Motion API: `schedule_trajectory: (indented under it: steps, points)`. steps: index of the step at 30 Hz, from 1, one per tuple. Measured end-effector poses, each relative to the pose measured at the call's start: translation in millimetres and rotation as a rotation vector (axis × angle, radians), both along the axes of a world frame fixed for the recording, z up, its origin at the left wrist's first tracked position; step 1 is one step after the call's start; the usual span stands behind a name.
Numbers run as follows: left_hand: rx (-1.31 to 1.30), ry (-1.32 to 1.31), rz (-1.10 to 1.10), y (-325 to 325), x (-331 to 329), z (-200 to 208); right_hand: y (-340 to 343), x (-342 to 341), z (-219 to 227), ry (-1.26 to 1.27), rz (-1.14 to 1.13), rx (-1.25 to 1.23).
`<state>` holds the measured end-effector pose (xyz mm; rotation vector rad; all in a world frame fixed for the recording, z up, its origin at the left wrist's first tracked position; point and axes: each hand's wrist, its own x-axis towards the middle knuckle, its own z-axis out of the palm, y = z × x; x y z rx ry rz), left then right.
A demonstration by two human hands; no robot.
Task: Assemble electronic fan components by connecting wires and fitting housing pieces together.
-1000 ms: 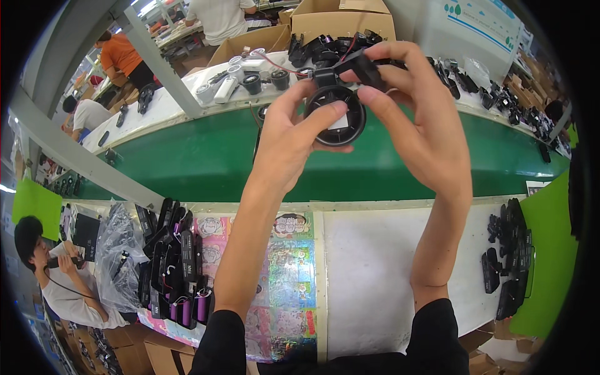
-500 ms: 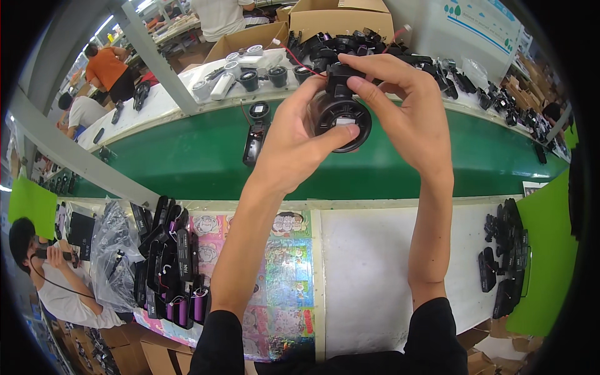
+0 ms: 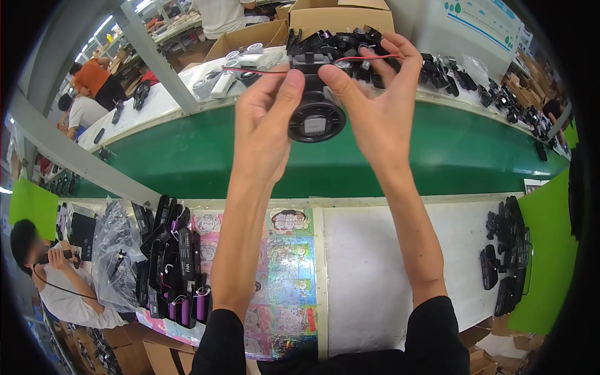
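A black fan unit [image 3: 317,119] hangs over the green surface, its round end facing me with a pale square at the centre. My left hand [image 3: 265,115] grips the narrower upper housing [image 3: 310,60] from the left, thumb on its front. On the other side, my right hand [image 3: 381,106] rests its thumb tip against the housing while its fingers stand apart, away from the unit. A red wire [image 3: 369,57] stretches from the housing across to the right fingers. Another red wire [image 3: 253,71] sticks out left, over the left fingers.
Black parts [image 3: 344,44] are heaped before a cardboard box [image 3: 340,17] at the back. White units [image 3: 225,82] lie left of them. Black cases with purple cells [image 3: 175,269] fill the near left, beside plastic bags [image 3: 115,262]. More black parts [image 3: 509,256] lie at right; a co-worker [image 3: 69,281] sits left.
The fan unit has moved left and is turned so its upper housing faces me. My right fingers have opened away from it. The black unit previously lying left of my hands is no longer visible there.
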<state>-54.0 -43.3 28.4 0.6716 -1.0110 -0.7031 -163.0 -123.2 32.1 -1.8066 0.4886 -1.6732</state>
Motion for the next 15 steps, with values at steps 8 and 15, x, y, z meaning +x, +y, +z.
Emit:
schedule_trajectory:
  steps: [8,15]
  points:
    - [0.046,-0.014,-0.015,1.4,25.8,-6.3,6.8,-2.3,2.6,-0.043,0.336,0.1]
    - [0.173,0.221,0.088,-5.9,42.3,7.5,4.2,-7.1,7.9,0.08,0.265,-0.098]
